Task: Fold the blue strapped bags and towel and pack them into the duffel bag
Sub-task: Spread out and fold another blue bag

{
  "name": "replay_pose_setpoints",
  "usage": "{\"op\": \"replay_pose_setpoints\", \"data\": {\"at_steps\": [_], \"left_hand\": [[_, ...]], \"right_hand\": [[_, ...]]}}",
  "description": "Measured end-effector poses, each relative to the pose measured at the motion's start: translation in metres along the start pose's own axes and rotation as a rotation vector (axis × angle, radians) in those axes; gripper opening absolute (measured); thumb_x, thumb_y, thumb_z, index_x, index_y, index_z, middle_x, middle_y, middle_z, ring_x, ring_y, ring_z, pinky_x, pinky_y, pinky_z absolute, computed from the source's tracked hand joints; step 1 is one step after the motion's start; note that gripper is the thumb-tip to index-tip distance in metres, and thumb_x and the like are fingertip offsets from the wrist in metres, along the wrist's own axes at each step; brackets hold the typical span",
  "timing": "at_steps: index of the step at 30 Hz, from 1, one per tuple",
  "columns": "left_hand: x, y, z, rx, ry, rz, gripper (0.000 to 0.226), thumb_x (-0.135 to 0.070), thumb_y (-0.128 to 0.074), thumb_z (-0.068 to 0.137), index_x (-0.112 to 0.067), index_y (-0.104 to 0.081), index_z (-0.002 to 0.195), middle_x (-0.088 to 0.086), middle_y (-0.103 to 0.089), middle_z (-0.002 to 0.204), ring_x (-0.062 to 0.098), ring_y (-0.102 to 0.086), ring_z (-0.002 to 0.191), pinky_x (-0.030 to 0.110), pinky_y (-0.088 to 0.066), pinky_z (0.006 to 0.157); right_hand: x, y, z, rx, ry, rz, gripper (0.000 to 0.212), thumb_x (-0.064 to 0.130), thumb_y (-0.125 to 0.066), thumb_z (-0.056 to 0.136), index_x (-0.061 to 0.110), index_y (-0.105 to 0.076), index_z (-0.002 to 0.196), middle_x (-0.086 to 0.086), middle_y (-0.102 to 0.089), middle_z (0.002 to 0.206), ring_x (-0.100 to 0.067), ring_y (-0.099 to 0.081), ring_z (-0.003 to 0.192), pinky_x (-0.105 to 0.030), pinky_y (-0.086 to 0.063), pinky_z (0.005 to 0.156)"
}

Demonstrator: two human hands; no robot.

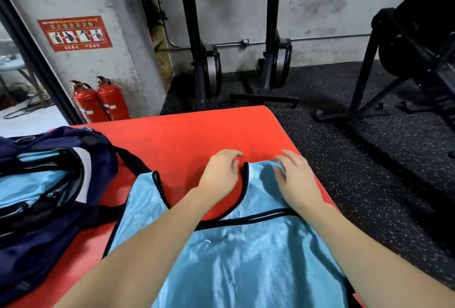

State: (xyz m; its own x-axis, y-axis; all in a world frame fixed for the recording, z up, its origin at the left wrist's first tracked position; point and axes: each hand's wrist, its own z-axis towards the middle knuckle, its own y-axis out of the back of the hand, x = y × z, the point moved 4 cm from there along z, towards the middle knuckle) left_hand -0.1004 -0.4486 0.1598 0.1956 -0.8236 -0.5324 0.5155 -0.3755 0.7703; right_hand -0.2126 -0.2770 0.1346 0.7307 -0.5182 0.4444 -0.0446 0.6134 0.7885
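Observation:
A shiny light blue strapped bag [246,253] with black trim lies spread flat on the red mat [187,132], its two straps pointing away from me. My left hand [221,172] rests palm down on the mat between the straps, fingers loosely apart, holding nothing. My right hand [295,177] lies flat on the right strap [263,174], fingers spread over its top edge. At the left stands the navy duffel bag [44,209], unzipped, with light blue fabric [27,189] showing inside its opening.
Two red fire extinguishers [101,100] stand against the pillar behind the mat. Black exercise machines [206,66] stand on the speckled dark floor [369,160] beyond and right of the mat. The mat's right edge runs close to my right arm.

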Motion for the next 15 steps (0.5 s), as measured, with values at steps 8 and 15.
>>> {"op": "replay_pose_setpoints", "data": {"at_steps": [8,15], "left_hand": [[-0.008,0.007,-0.074,0.372,0.044,0.35,0.047,-0.038,-0.034,0.107,-0.025,-0.036,0.153,-0.001,-0.029,0.162,0.019,-0.017,0.151,0.042,-0.016,0.121],[0.009,0.081,-0.15,0.322,0.073,0.311,0.049,-0.041,-0.041,0.105,-0.031,-0.036,0.153,-0.004,-0.028,0.163,0.015,-0.017,0.151,0.038,-0.016,0.123]], "right_hand": [[0.034,-0.031,-0.017,0.575,0.063,-0.332,0.07,0.068,-0.011,0.098,0.035,-0.005,0.16,0.005,0.0,0.169,-0.02,0.003,0.154,-0.049,0.004,0.124],[0.054,0.01,-0.03,0.45,0.121,-0.248,0.063,0.061,-0.024,0.102,0.029,-0.028,0.155,0.002,-0.028,0.163,-0.02,-0.02,0.15,-0.043,-0.016,0.123]]}}
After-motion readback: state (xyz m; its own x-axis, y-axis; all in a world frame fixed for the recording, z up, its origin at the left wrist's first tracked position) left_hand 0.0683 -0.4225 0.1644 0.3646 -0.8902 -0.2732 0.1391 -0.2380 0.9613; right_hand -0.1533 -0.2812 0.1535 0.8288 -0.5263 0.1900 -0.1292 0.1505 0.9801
